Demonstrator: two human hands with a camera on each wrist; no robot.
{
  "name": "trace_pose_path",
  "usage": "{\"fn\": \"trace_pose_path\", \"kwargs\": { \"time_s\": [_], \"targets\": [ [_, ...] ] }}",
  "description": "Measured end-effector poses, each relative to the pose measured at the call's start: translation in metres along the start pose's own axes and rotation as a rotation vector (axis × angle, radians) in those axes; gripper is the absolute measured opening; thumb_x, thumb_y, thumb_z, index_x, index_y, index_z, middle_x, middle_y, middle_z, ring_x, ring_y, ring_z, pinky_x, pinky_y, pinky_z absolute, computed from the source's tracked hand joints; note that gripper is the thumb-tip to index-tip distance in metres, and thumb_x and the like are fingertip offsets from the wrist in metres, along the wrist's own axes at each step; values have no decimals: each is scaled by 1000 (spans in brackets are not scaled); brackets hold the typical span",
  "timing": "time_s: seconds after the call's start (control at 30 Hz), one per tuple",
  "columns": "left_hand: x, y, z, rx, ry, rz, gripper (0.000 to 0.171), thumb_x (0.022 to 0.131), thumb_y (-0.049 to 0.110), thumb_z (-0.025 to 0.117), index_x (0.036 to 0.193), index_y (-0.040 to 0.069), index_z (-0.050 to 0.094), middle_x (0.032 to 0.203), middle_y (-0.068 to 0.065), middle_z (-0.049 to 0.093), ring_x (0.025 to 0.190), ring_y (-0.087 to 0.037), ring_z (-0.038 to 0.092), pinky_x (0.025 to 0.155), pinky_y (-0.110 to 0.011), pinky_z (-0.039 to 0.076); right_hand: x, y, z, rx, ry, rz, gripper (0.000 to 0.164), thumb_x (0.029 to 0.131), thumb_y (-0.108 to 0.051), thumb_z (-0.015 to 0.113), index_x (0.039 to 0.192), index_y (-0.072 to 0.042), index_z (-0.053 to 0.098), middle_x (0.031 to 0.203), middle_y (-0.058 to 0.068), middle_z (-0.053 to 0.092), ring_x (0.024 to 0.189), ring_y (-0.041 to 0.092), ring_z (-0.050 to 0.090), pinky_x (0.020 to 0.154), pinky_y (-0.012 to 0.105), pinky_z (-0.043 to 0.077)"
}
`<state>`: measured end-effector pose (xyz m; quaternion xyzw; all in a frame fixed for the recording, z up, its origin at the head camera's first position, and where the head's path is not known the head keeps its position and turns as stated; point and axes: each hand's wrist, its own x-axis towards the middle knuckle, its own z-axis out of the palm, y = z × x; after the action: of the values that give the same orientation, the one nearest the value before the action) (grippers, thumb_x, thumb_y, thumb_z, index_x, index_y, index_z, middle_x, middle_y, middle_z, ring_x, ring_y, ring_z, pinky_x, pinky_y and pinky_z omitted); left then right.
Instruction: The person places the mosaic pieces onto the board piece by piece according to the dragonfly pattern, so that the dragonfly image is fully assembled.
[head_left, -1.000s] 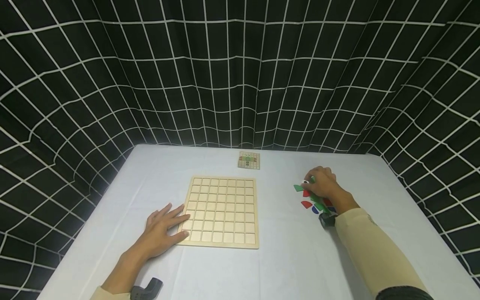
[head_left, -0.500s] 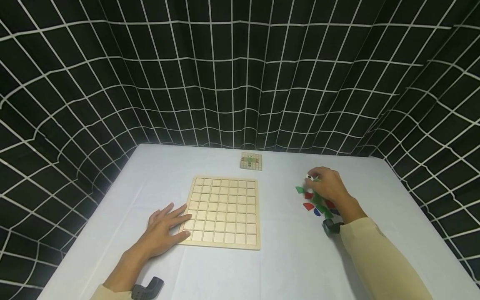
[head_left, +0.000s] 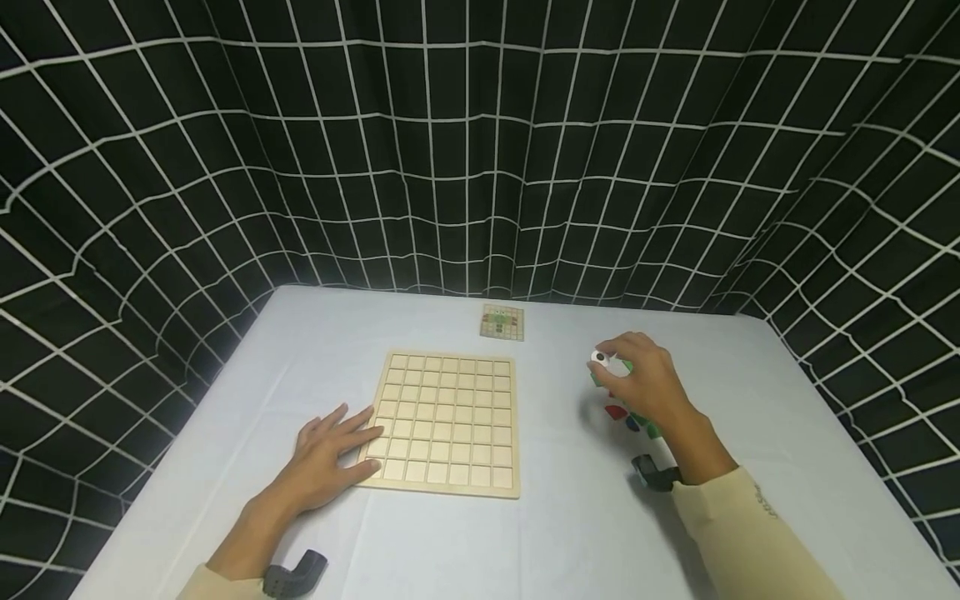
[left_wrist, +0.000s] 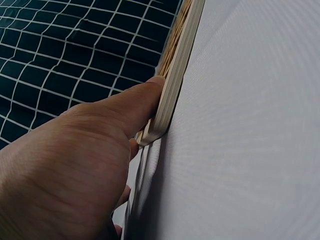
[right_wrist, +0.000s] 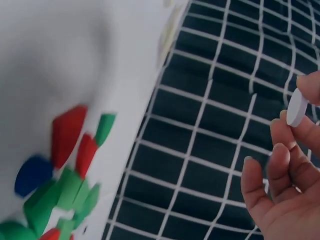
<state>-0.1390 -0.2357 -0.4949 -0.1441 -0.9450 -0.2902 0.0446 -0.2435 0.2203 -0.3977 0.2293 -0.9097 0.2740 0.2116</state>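
Between thumb and fingers, my right hand (head_left: 647, 379) pinches a round white disc (head_left: 599, 357) with a black dot, like an eye. In the right wrist view the disc (right_wrist: 297, 107) is seen nearly edge-on, held above the table. Below this hand lie loose flat pieces: a red piece (head_left: 616, 412), a blue piece (head_left: 632, 424) and several green ones, partly hidden by the hand. My left hand (head_left: 324, 467) rests with spread fingers on the left edge of a square wooden grid board (head_left: 448, 422). Its thumb touches the board's rim (left_wrist: 172, 95) in the left wrist view.
A small picture card (head_left: 502, 322) showing a green figure on a grid lies beyond the board. White cloth covers the table (head_left: 562, 533). A black curtain (head_left: 480, 150) with white grid lines surrounds the table's back and sides.
My right hand has picked the white disc from the loose pieces and lifted it, moving slightly left. The left hand stays on the board's edge.
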Motion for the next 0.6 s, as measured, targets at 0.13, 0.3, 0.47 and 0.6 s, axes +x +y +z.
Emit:
{"fn": "trace_pose_path", "kwargs": {
  "time_s": [0.13,0.3,0.47,0.6],
  "targets": [
    [2,1,0,5,-21,-4,53,83,48,72,127,21,65,148,0,42,141,-35,22,110,-59,4,-1,-13,2,21,70,-94,16,76,-12,78,90,-5,73,85,4,68,84,23,60,70,44,52],
    [4,2,-1,2,-25,-2,53,83,48,72,128,20,65,148,0,42,141,-35,22,110,-58,4,2,-29,9,38,157,-171,19,71,-13,83,83,-6,71,78,2,67,75,21,60,62,40,49],
    [2,2,-2,1,-17,-11,52,82,45,73,127,20,65,148,0,42,141,-35,22,111,-57,4,9,-45,20,62,199,-241,22,69,-17,85,79,-5,70,74,3,67,73,21,59,60,38,48],
    [1,3,-2,4,-16,-16,52,82,45,73,127,20,65,148,0,42,141,-35,22,110,-57,5,15,-59,30,66,184,-243,24,70,-22,85,79,-5,70,75,3,67,76,20,58,62,35,49]
  ]
}}
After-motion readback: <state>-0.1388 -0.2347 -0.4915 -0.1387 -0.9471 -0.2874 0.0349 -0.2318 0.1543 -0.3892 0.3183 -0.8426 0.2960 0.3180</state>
